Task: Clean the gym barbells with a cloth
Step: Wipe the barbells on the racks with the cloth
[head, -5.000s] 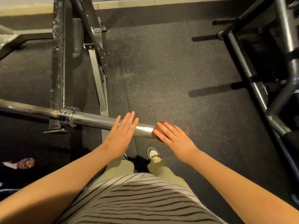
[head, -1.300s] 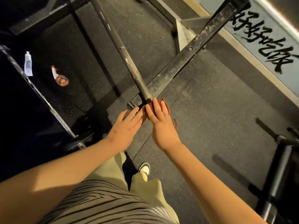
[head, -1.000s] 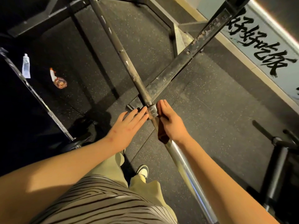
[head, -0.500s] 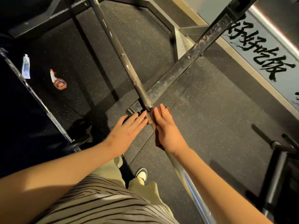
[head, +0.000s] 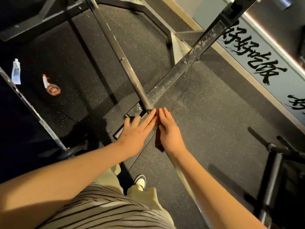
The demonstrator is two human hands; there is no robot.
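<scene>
The right hand presses the cloth onto the near part of the barbell with straight, closed fingers, the left hand beside it with fingers slightly apart; unpinched, the cloth could slip off.

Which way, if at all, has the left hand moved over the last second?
Yes. The left hand has reached right, toward the right hand; its fingers now cover the collar of the barbell, near the rack upright.
</scene>
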